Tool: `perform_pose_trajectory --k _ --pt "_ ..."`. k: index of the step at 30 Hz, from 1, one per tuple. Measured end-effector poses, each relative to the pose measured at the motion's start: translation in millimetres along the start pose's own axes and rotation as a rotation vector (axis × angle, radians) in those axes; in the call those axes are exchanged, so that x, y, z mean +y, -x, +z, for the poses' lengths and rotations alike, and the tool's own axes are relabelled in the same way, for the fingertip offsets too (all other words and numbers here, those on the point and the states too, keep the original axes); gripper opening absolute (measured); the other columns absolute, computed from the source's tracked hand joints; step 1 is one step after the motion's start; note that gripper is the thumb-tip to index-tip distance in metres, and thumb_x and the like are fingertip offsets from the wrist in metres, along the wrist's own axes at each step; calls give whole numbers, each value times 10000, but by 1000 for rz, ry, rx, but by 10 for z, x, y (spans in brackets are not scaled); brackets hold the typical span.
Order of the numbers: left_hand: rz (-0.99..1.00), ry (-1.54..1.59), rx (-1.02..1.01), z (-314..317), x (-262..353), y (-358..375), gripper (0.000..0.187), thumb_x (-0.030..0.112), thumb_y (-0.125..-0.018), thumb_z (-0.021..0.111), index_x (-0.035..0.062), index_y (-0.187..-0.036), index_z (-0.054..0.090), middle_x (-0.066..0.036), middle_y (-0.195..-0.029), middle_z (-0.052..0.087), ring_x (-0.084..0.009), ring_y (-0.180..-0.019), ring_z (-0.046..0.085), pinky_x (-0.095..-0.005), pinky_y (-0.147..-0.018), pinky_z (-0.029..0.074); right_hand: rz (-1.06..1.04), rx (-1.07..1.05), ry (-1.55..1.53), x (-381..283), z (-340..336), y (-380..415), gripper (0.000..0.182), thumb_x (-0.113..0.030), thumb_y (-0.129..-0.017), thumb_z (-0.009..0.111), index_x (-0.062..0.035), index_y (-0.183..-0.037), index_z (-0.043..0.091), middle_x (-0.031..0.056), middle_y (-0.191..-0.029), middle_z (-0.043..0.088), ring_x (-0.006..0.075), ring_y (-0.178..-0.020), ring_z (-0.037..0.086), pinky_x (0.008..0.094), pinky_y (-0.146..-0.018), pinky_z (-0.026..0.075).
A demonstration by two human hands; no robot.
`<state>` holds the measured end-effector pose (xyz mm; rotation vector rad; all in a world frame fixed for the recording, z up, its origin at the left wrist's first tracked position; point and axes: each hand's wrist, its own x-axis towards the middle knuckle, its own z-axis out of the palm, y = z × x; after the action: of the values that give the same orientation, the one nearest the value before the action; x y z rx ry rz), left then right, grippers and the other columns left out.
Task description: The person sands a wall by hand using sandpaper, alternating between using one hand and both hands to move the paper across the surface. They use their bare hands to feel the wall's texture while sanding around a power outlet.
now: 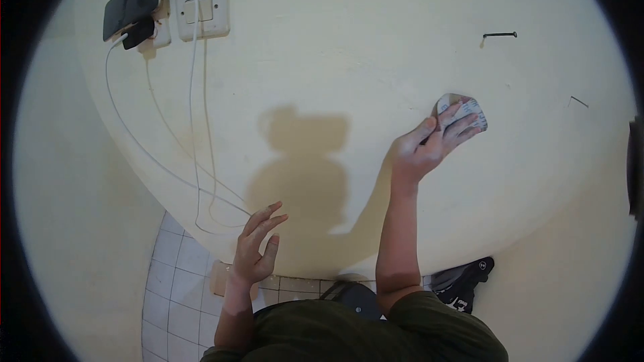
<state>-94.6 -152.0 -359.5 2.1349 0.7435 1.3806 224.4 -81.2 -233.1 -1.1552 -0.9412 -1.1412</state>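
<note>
My right hand (429, 144) presses a piece of printed, whitish sandpaper-like sheet (473, 108) against the cream wall (376, 60), its fingers spread over the sheet and the thumb at its left edge. My left hand (257, 248) is raised before the lower wall, fingers apart and holding nothing, close to the white cable (157, 163). The sheet's underside is hidden against the wall.
A phone (136, 1) leans at the upper left beside a wall switch (204, 8) and a black charger (139, 32). Two nails (500, 35) (579, 102) stick out at the right. Below are floor tiles (176, 281) and a black bag-like item (463, 280).
</note>
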Motion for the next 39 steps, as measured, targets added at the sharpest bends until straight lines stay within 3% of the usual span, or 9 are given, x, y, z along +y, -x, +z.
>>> perform_pose_trajectory --k 3,6,12,16,19,22,27,33,39 --pt "-5 15 -32 -18 22 -10 356 36 -965 602 34 -1309 696 -204 -1468 621 -394 -1351 589 -474 -1126 473 -67 -105 -10 -117 63 79 589 -176 -1037 535 50 -1574 450 345 -1646 357 535 -1574 231 655 -1259 149" --pt "26 21 -57 -24 56 -89 358 12 -937 617 27 -1284 702 -214 -1446 637 -394 -1337 603 -470 -1100 489 -340 -524 7 -556 -54 283 609 -213 -1029 598 31 -1571 466 334 -1670 319 530 -1573 235 637 -1265 161" --pt "30 55 -52 -73 -46 -111 374 -21 -908 618 24 -1268 707 -220 -1439 641 -384 -1333 611 -463 -1089 497 -34 -179 -5 -365 16 -234 745 -357 -1017 617 9 -1623 387 362 -1706 174 595 -1568 134 671 -1245 157" --pt "7 72 -79 -52 -66 -149 388 -25 -900 619 24 -1276 705 -222 -1442 638 -380 -1339 609 -465 -1095 493 -24 -131 106 -353 95 -299 680 -220 -1003 598 -16 -1623 405 332 -1694 259 531 -1580 203 660 -1255 148" --pt "5 101 -121 -37 -67 -164 356 21 -954 634 48 -1303 701 -191 -1475 619 -391 -1353 590 -473 -1131 471 -362 -417 -169 -283 107 -248 642 -150 -980 577 -75 -1608 464 256 -1679 363 445 -1591 263 640 -1270 143" --pt "5 92 -161 -26 -59 -178 363 19 -951 640 47 -1308 700 -199 -1474 620 -393 -1356 589 -471 -1138 465 -422 -493 -13 -389 49 -361 637 -94 -958 557 -26 -1587 480 254 -1661 397 466 -1579 275 612 -1282 122" --pt "30 117 -106 -9 -125 -151 410 14 -934 655 34 -1343 673 -207 -1468 622 -399 -1361 589 -469 -1143 463 201 35 -23 -299 142 -522 564 -116 -1028 494 -11 -1582 477 295 -1674 346 452 -1586 256 602 -1288 84" --pt "22 109 -58 -58 -72 -118 470 7 -923 657 29 -1392 633 -219 -1462 622 -401 -1362 592 -468 -1146 464 -467 -620 -82 -667 158 58 551 -86 -1050 425 14 -1592 451 267 -1691 342 454 -1603 204 584 -1280 80" --pt "34 120 -49 -183 18 -101 479 11 -922 658 25 -1401 628 -210 -1471 618 -387 -1367 588 -471 -1151 461 364 50 -15 -611 257 -142 595 -172 -1029 497 -98 -1618 446 186 -1721 324 427 -1617 198 624 -1290 68"
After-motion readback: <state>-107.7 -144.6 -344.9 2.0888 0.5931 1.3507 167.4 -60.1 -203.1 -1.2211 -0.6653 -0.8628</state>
